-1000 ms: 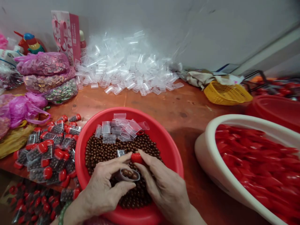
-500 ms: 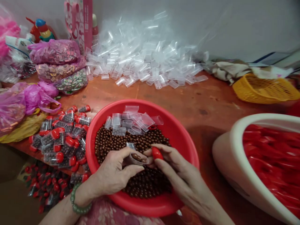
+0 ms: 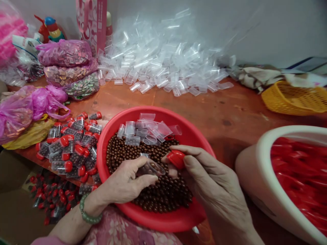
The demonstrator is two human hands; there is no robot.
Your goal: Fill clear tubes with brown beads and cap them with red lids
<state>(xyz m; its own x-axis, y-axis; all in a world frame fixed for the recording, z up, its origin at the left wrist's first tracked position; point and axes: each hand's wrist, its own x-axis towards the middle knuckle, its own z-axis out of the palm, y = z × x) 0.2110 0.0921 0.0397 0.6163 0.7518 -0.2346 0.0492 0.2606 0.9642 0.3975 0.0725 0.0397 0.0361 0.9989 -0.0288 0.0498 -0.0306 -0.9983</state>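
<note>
A red basin (image 3: 207, 143) holds many brown balls (image 3: 163, 195) and a small heap of clear plastic sleeves (image 3: 150, 127). Over the balls, my left hand (image 3: 127, 182) grips a clear sleeve (image 3: 150, 168) with brown balls inside, its open end facing right. My right hand (image 3: 212, 180) pinches a red cap (image 3: 176, 159) between thumb and fingers, just right of the sleeve and apart from it. Filled sleeves with red caps (image 3: 60, 144) lie piled left of the basin.
A white tub (image 3: 251, 170) of red caps stands at the right, a yellow basket (image 3: 291, 102) behind it. Loose clear sleeves (image 3: 163, 61) are heaped along the wall. Pink bags (image 3: 63, 54) sit at the back left; more capped pieces (image 3: 56, 197) lie lower left.
My right hand has lifted a little and turned, showing more of the red cap. The sleeve in my left hand has tilted, its open end now lower. The view has shifted slightly left.
</note>
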